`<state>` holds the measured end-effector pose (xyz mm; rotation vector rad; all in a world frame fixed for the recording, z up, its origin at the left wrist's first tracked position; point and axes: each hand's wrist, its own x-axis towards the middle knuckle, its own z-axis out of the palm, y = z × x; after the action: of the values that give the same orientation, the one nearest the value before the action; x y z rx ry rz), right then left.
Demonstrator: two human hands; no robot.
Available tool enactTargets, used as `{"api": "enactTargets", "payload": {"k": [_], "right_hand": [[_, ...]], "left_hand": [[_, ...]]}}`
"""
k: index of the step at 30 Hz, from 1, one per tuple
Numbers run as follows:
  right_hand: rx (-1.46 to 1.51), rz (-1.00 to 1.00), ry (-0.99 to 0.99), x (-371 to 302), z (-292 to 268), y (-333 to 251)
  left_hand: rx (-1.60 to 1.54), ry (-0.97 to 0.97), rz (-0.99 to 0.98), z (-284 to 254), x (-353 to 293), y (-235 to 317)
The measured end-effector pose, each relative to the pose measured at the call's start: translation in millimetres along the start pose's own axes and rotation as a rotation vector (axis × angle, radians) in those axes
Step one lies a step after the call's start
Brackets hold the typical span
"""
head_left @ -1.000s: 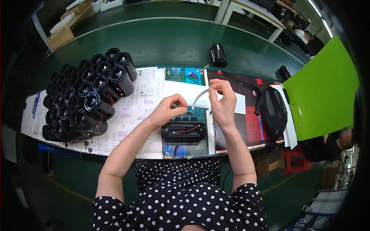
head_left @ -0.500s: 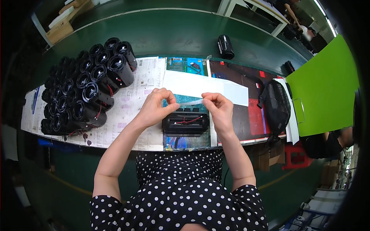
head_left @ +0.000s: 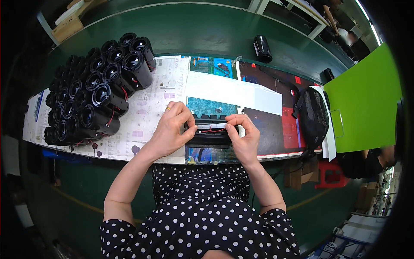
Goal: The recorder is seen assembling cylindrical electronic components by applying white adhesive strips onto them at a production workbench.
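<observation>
My left hand and my right hand each pinch one end of a narrow whitish strip, pulled out between them. The strip crosses just over a black plastic housing lying on its side near the table's front edge. A thin red wire with a small white connector shows on that housing, just below the strip. Whether the strip touches the housing, I cannot tell. My fingers cover both of its ends.
Many black cylindrical housings stand packed together on the left. White paper strips lie behind my hands. On the right are a black mesh bag and a bright green panel. Another black cylinder lies beyond the table's far edge.
Both hands have come lower and nearer to me, bringing the strip from behind the black housing to over it. Each end is still pinched.
</observation>
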<state>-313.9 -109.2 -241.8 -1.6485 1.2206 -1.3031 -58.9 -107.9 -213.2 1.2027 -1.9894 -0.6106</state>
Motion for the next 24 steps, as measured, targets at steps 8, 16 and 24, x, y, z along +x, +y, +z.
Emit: {"api": "enactTargets", "payload": {"k": [8, 16, 24], "right_hand": [[0.029, -0.011, 0.022, 13, 8, -2], [-0.067, -0.063, 0.001, 1, 1, 0], [-0.125, -0.125, 0.030, -3, 3, 4]], "left_hand": [[-0.062, 0.020, -0.019, -3, 3, -7], [-0.054, -0.028, -0.022, -2, 3, -1], [-0.013, -0.052, -0.012, -1, 5, 1]]}}
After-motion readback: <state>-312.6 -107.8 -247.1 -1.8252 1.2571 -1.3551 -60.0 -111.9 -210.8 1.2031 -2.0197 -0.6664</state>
